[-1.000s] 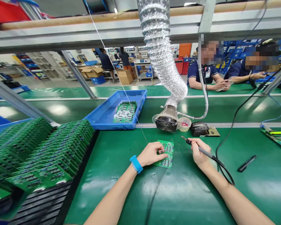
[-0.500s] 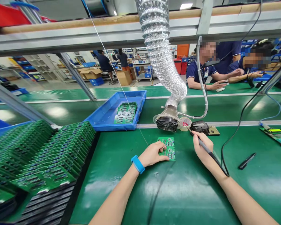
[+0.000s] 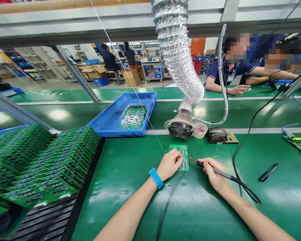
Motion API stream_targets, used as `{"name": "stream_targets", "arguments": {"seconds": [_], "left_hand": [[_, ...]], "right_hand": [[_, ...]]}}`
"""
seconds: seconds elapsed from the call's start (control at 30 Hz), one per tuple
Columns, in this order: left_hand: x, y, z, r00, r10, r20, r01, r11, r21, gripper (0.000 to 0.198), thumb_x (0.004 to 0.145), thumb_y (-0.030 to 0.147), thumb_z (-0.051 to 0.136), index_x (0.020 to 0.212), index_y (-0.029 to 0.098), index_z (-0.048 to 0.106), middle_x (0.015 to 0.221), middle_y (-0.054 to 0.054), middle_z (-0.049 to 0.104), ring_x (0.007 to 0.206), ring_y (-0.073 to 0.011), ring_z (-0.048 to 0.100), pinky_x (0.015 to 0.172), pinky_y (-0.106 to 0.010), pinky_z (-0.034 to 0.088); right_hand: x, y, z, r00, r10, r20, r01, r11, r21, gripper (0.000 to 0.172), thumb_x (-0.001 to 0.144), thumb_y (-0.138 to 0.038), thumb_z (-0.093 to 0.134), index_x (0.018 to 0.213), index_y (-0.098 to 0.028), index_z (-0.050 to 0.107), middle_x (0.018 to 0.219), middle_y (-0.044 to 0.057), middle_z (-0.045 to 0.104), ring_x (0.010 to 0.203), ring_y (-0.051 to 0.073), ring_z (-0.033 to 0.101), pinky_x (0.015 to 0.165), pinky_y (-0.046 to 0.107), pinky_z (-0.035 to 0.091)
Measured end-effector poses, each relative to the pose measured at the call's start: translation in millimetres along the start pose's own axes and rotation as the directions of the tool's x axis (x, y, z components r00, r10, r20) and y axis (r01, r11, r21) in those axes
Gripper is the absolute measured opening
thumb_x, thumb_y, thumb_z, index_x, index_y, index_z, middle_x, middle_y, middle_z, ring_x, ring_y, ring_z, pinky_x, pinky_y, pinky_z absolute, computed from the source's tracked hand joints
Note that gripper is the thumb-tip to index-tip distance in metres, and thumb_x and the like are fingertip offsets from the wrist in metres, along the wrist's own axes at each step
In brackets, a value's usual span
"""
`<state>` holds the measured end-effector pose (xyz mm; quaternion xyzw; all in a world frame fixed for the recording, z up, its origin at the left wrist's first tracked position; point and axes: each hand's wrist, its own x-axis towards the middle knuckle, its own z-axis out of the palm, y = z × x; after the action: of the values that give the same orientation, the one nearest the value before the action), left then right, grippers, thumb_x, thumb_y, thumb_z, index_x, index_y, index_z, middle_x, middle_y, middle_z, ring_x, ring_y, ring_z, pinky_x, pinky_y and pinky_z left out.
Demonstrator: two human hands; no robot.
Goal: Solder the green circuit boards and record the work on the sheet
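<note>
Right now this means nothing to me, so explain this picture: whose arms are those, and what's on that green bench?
This view comes from a camera worn on a person's head, looking forward and down, so the two arms at the bottom are that person's own. The left hand, with a blue wristband on its wrist, rests on a small green circuit board. The right hand holds a soldering iron like a pen, its tip pointing toward the board's edge. These lie over a green bench mat. Beyond are a blue tray of boards and a small fan unit on a silver duct; to the left stand rows of boards.
</note>
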<state>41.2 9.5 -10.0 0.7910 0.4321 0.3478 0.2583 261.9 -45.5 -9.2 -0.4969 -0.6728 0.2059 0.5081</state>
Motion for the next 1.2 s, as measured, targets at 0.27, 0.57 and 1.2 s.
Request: {"name": "stream_targets", "arguments": {"seconds": [0.27, 0.57, 1.2], "left_hand": [[0.5, -2.0, 3.0, 0.999, 0.005, 0.033, -0.008, 0.998, 0.067, 0.014, 0.092, 0.02, 0.056, 0.079, 0.019, 0.059, 0.08, -0.001, 0.057, 0.071, -0.0136, 0.051, 0.064, -0.026, 0.038], [0.3, -0.2, 4.6, 0.999, 0.032, 0.037, -0.036, 0.995, 0.097, 0.015, 0.093, 0.018, 0.055, 0.079, 0.018, 0.06, 0.079, -0.001, 0.057, 0.072, -0.0138, 0.052, 0.067, -0.026, 0.039], [-1.4, -0.8, 5.0, 0.998, 0.06, 0.017, -0.061, 0.994, 0.09, 0.014, 0.093, 0.017, 0.055, 0.081, 0.018, 0.061, 0.081, -0.001, 0.056, 0.072, -0.013, 0.052, 0.067, -0.025, 0.039]], "right_hand": [[4.5, -1.0, 2.2, 0.999, 0.011, 0.044, -0.01, 1.0, -0.012, 0.027, 0.095, -0.027, 0.049, 0.086, -0.021, 0.074, 0.064, 0.002, 0.067, 0.057, 0.017, 0.063, 0.053, 0.027, 0.051], [3.2, 0.4, 1.9, 0.999, 0.02, 0.042, -0.02, 1.0, -0.011, 0.026, 0.095, -0.027, 0.05, 0.087, -0.021, 0.075, 0.064, 0.001, 0.067, 0.057, 0.017, 0.064, 0.053, 0.027, 0.051], [2.4, 1.1, 1.4, 0.995, 0.082, 0.062, -0.083, 0.997, 0.009, 0.029, 0.094, -0.031, 0.049, 0.087, -0.019, 0.075, 0.065, 0.002, 0.066, 0.06, 0.017, 0.063, 0.059, 0.028, 0.05]]}}
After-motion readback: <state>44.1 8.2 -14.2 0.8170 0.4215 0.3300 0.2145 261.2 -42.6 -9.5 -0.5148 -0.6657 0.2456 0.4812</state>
